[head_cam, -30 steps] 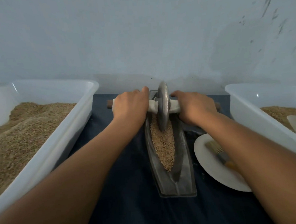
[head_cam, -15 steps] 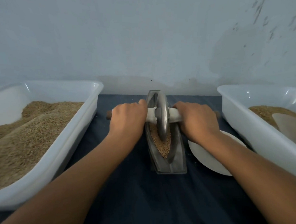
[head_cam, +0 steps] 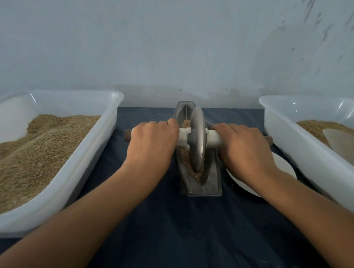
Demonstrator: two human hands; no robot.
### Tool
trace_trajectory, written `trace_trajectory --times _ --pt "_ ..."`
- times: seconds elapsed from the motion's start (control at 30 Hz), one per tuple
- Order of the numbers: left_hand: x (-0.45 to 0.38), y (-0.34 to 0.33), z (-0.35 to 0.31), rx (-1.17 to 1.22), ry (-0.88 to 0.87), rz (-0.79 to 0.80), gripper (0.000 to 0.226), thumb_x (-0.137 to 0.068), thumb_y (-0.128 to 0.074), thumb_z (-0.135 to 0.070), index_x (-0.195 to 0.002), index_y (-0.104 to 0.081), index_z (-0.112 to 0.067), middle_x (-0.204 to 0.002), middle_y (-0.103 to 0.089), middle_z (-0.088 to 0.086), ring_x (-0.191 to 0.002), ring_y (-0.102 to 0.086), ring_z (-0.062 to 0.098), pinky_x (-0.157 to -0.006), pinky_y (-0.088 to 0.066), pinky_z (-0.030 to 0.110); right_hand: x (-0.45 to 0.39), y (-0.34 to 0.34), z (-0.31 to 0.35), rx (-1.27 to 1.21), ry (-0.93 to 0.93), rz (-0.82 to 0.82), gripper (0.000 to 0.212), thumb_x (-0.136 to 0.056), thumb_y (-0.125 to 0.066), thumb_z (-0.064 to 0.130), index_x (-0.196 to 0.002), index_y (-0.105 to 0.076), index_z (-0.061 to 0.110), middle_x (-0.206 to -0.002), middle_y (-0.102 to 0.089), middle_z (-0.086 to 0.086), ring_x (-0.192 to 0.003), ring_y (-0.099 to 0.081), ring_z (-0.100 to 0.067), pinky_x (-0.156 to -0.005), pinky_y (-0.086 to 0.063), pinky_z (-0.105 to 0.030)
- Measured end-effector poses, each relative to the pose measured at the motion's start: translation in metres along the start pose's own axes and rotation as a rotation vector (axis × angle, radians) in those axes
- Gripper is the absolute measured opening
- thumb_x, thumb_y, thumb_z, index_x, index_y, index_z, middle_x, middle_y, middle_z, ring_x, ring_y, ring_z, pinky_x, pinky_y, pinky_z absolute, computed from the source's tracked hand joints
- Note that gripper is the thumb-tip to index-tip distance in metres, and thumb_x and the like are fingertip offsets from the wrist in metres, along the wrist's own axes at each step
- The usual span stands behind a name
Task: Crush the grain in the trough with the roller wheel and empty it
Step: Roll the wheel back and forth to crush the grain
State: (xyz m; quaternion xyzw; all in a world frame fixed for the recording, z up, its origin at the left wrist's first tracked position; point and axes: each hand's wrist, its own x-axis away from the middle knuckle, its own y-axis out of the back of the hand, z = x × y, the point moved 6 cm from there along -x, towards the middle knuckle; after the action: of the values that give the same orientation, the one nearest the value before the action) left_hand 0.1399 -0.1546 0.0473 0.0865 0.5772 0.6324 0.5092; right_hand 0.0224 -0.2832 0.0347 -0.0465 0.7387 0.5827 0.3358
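A white tub [head_cam: 102, 141] heaped with grain is seen at the left of the desk [head_cam: 177, 236]. The axle's left end is gripped by the left hand [head_cam: 152, 145]; the roller wheel [head_cam: 198, 141] stands upright in the grain-filled trough [head_cam: 201, 185], between both hands; the right end is gripped by the right hand [head_cam: 242, 146]. Since half a second ago the wheel is drawn nearer the trough's near end
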Motion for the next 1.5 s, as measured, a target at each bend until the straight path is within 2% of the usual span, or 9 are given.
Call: trace_trajectory --times 0.23,0.47,0.6,0.73,0.83,0.93,1.1,1.37,1.5 --pt "-0.036 -0.026 0.002 0.052 0.030 0.041 0.035 -0.081 -0.063 -0.006 -0.092 -0.031 -0.015 -0.061 -0.031 -0.002 -0.046 -0.023 0.017 -0.043 -0.012 0.030 -0.041 -0.031 -0.013 0.030 -0.008 0.065 0.027 -0.086 -0.063 0.022 -0.112 -0.057 0.026 -0.094 -0.066 0.003 -0.083 -0.063 -0.026 -0.063 -0.030 -0.034" --pt "-0.074 -0.043 0.002 0.100 0.049 0.036 0.020 -0.090 -0.054 -0.004 -0.107 -0.047 -0.010 -0.078 -0.058 0.008 -0.070 -0.057 0.032 -0.045 -0.017 0.031 -0.080 -0.054 -0.027 -0.006 -0.065 0.223 0.054 -0.081 -0.069 0.025 -0.131 -0.050 0.030 -0.112 -0.067 -0.001 -0.100 -0.063 -0.030 -0.066 -0.038 -0.035" --pt "-0.086 -0.051 0.007 0.106 0.035 0.042 0.019 -0.092 -0.052 -0.005 -0.111 -0.048 -0.009 -0.089 -0.062 0.011 -0.078 -0.061 0.034 -0.045 -0.022 0.032 -0.100 -0.056 -0.028 -0.002 -0.067 0.277 0.049 -0.084 -0.068 0.028 -0.130 -0.051 0.035 -0.108 -0.066 -0.003 -0.098 -0.062 -0.029 -0.061 -0.035 -0.034" --pt "-0.086 -0.056 0.011 0.121 0.035 0.063 0.021 -0.092 -0.055 -0.006 -0.111 -0.046 -0.010 -0.089 -0.062 0.012 -0.077 -0.060 0.033 -0.052 -0.035 0.037 -0.107 -0.054 -0.025 0.043 -0.057 0.244 0.034 -0.086 -0.064 0.027 -0.119 -0.057 0.037 -0.100 -0.066 -0.001 -0.091 -0.062 -0.027 -0.052 -0.026 -0.029" --pt "-0.080 -0.052 0.009 0.073 0.024 0.053 0.020 -0.091 -0.055 -0.006 -0.108 -0.047 -0.010 -0.089 -0.063 0.010 -0.079 -0.063 0.032 -0.049 -0.030 0.034 -0.097 -0.050 -0.024 0.048 -0.076 0.182 0.044 -0.086 -0.065 0.026 -0.128 -0.051 0.031 -0.098 -0.066 -0.005 -0.085 -0.061 -0.030 -0.055 -0.030 -0.032" --pt "-0.074 -0.046 0.004 0.033 0.003 0.063 0.020 -0.090 -0.057 -0.005 -0.108 -0.051 -0.010 -0.093 -0.065 0.008 -0.083 -0.065 0.030 -0.053 -0.032 0.033 -0.081 -0.047 -0.026 0.048 -0.122 0.180 0.053 -0.084 -0.068 0.022 -0.132 -0.045 0.021 -0.098 -0.066 -0.009 -0.073 -0.050 -0.030 -0.049 -0.022 -0.030" --pt "-0.058 -0.032 0.001 0.027 -0.045 0.071 0.022 -0.085 -0.061 -0.005 -0.103 -0.050 -0.013 -0.095 -0.065 0.007 -0.083 -0.064 0.027 -0.057 -0.036 0.034 -0.055 -0.038 -0.019 0.043 -0.081 0.134 0.048 -0.087 -0.065 0.021 -0.130 -0.046 0.016 -0.101 -0.068 -0.006 -0.085 -0.063 -0.031 -0.062 -0.032 -0.034" --pt "-0.013 -0.006 -0.002 -0.052 -0.045 0.035 0.030 -0.080 -0.066 -0.009 -0.100 -0.044 -0.016 -0.087 -0.062 -0.002 -0.069 -0.058 0.018 -0.045 -0.011 0.029 -0.019 -0.007 -0.001 0.073 -0.008 0.049 0.033 -0.092 -0.058 0.024 -0.124 -0.052 0.021 -0.107 -0.066 0.001 -0.094 -0.062 -0.024 -0.071 -0.037 -0.037" --pt "-0.002 0.011 -0.007 -0.028 -0.062 0.018 0.027 -0.081 -0.063 -0.006 -0.098 -0.045 -0.017 -0.092 -0.063 -0.002 -0.077 -0.061 0.019 -0.046 -0.012 0.028 0.007 0.005 0.002 0.081 0.014 0.039 0.037 -0.088 -0.061 0.018 -0.124 -0.054 0.017 -0.104 -0.066 -0.002 -0.091 -0.061 -0.027 -0.068 -0.030 -0.035"
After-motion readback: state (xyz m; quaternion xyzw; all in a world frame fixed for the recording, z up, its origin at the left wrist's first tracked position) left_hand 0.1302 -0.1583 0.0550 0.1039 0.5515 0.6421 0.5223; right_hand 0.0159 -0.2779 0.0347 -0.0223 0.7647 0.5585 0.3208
